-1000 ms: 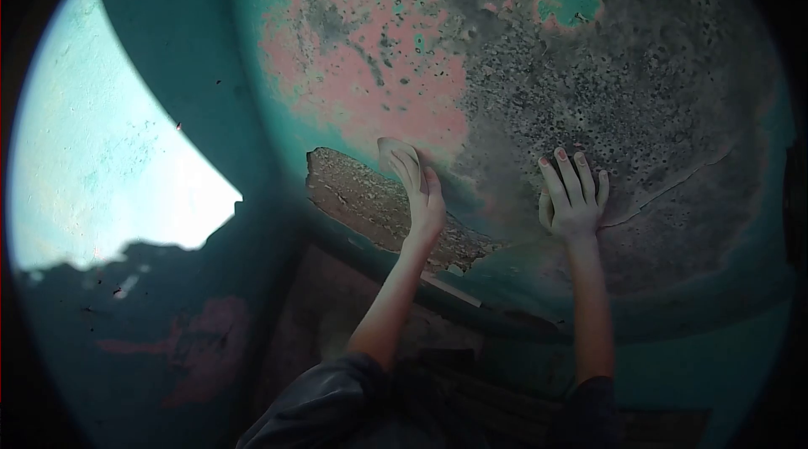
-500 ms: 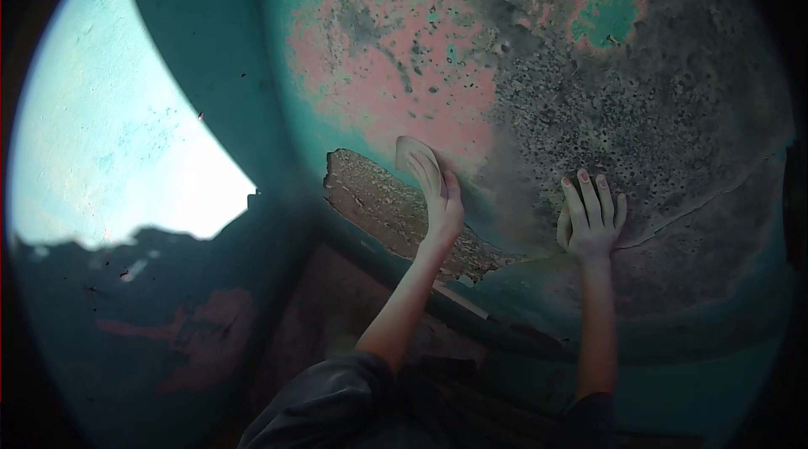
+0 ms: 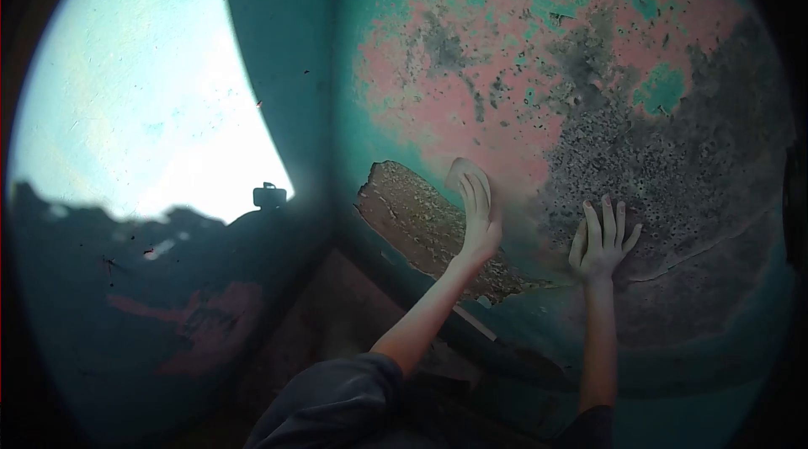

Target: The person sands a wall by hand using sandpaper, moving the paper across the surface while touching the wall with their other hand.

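Note:
My left hand (image 3: 480, 217) presses a thin, pale, rounded sheet (image 3: 461, 170) flat against the worn wall (image 3: 471, 104); the sheet shows past the fingertips. Just left of that hand is a rough brown patch (image 3: 412, 209) where the surface has broken away. Farther right, my right hand (image 3: 603, 243) lies on the dark, pitted part (image 3: 623, 154) of the same wall, fingers spread and nothing visible in it. Pink and turquoise paint layers show above both hands.
On the left stands another turquoise wall (image 3: 278, 53) with a bright sunlit area (image 3: 151, 95) and a shadow edge. A corner runs between the two walls. Below the brown patch is a thin pale strip (image 3: 475, 323) at the wall's lower edge.
The view has shifted, so the wall and brown patch appear farther right and lower. My left hand still holds the pale sheet on the wall; my right hand remains spread on the dark area.

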Demonstrator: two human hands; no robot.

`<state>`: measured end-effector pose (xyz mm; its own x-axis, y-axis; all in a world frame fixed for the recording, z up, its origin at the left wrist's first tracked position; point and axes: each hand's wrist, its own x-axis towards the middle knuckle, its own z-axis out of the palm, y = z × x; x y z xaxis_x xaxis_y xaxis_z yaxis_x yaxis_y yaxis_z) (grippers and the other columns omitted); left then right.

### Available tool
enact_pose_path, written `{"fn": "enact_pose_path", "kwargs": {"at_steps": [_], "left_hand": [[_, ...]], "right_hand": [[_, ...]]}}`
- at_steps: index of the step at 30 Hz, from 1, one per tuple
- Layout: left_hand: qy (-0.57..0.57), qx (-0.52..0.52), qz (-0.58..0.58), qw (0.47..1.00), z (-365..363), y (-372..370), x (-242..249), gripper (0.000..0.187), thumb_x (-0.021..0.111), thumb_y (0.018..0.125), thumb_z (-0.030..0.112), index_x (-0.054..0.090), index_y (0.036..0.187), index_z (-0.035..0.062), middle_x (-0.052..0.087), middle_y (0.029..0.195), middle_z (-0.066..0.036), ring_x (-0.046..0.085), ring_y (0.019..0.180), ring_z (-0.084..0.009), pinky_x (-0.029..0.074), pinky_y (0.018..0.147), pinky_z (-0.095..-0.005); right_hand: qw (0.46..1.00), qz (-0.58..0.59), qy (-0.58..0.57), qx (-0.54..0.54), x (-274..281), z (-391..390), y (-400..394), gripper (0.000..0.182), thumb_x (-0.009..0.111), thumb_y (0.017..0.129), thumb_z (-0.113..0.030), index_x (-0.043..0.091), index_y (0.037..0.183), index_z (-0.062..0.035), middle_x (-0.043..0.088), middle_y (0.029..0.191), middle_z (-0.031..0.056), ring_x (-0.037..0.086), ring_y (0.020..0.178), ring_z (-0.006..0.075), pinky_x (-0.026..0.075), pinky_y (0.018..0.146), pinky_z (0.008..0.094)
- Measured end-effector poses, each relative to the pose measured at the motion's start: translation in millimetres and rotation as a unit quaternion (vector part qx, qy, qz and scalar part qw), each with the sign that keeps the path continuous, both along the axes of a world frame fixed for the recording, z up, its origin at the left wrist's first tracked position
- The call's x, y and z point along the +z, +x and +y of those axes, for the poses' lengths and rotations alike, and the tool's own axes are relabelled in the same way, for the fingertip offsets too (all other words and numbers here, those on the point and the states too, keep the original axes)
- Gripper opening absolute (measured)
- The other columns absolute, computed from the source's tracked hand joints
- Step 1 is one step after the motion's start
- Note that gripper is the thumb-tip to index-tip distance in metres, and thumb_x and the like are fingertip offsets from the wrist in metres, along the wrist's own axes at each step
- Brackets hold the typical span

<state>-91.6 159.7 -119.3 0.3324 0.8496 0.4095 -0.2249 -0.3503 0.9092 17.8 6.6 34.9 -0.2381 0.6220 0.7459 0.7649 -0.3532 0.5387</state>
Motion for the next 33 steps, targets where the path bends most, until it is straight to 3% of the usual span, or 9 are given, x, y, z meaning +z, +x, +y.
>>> {"fn": "enact_pose_path", "kwargs": {"at_steps": [2,7,9,15,20,23,27,31,33], "left_hand": [[0.026,-0.045,0.0,0.999,-16.0,-0.6,-9.3,0.074,0.044,0.101,0.011,-0.004,0.156,0.001,-0.012,0.16,-0.031,-0.012,0.146,-0.0521,0.005,0.119,-0.0571],[0.014,0.011,0.02,1.0,91.9,-41.7,20.1,0.071,0.039,0.106,0.025,-0.005,0.156,0.0014,-0.011,0.161,-0.028,-0.012,0.148,-0.0481,0.004,0.12,-0.0553],[-0.039,0.015,-0.092,0.995,131.6,-55.4,32.2,0.07,0.036,0.107,0.031,-0.003,0.156,0.0013,-0.011,0.161,-0.027,-0.011,0.148,-0.0467,0.004,0.12,-0.0543],[0.036,-0.012,0.001,0.999,52.5,-24.5,-13.5,0.066,0.036,0.107,0.025,0.0,0.157,0.0008,-0.008,0.161,-0.028,-0.01,0.148,-0.0482,0.003,0.12,-0.0541],[-0.018,0.015,-0.087,0.996,176.6,-85.7,32.1,0.067,0.034,0.108,0.029,-0.002,0.157,0.0009,-0.01,0.161,-0.028,-0.012,0.149,-0.0446,0.0,0.12,-0.0523],[-0.006,0.064,-0.013,0.998,205.3,-83.8,22.2,0.068,0.033,0.108,0.031,-0.004,0.156,0.0007,-0.013,0.161,-0.027,-0.013,0.149,-0.043,-0.001,0.12,-0.0517],[0.005,-0.017,0.003,1.0,115.4,-59.8,-0.9,0.068,0.034,0.108,0.029,-0.005,0.156,0.0007,-0.018,0.161,-0.026,-0.014,0.149,-0.043,0.0,0.12,-0.0523],[-0.016,-0.011,0.0,1.0,189.4,-90.8,6.0,0.064,0.032,0.109,0.026,-0.002,0.156,-0.0006,-0.017,0.161,-0.024,-0.013,0.15,-0.0385,0.002,0.121,-0.0486],[-0.147,-0.12,-0.16,0.969,254.2,-111.5,12.9,0.062,0.03,0.109,0.032,0.008,0.157,0.0,-0.011,0.164,-0.021,-0.014,0.151,-0.0353,-0.001,0.121,-0.0456]], "right_hand": [[0.999,0.023,-0.036,0.021,2.7,23.1,-16.3,0.038,0.056,0.09,-0.02,0.065,0.127,-0.02,0.054,0.143,0.0052,0.042,0.14,0.0266,0.011,0.12,0.0527],[0.989,0.077,-0.105,0.074,10.5,75.7,-37.1,0.044,0.057,0.087,-0.021,0.062,0.132,-0.0215,0.051,0.145,0.0066,0.044,0.139,0.0261,0.014,0.119,0.0549],[0.99,0.072,-0.1,0.062,10.5,87.8,-43.0,0.044,0.056,0.088,-0.022,0.062,0.131,-0.0217,0.052,0.145,0.0064,0.045,0.138,0.0254,0.015,0.119,0.0542],[0.997,0.035,-0.063,0.034,-1.5,101.1,-45.5,0.041,0.054,0.088,-0.026,0.065,0.127,-0.0218,0.057,0.139,0.0048,0.049,0.134,0.0235,0.019,0.118,0.0527],[0.998,0.027,-0.058,0.027,-5.9,101.9,-38.2,0.039,0.054,0.089,-0.026,0.066,0.126,-0.0213,0.058,0.137,0.0041,0.051,0.132,0.0239,0.022,0.117,0.0521],[0.999,0.014,-0.041,0.017,-7.3,104.5,-39.3,0.037,0.055,0.09,-0.026,0.066,0.125,-0.0213,0.059,0.136,0.0037,0.052,0.132,0.024,0.024,0.116,0.052],[0.999,0.006,-0.032,0.013,-6.7,104.1,-44.1,0.036,0.055,0.09,-0.024,0.068,0.123,-0.0206,0.06,0.135,0.0034,0.052,0.131,0.0239,0.026,0.116,0.0515],[0.999,0.0,-0.034,0.01,-7.7,103.6,-39.4,0.035,0.055,0.09,-0.024,0.068,0.122,-0.0198,0.06,0.134,0.0045,0.053,0.13,0.0243,0.026,0.116,0.0515],[0.999,-0.002,-0.031,0.015,-9.6,105.5,-38.6,0.035,0.053,0.091,-0.022,0.067,0.123,-0.0171,0.059,0.134,0.0068,0.052,0.131,0.0273,0.025,0.116,0.0523]]}}
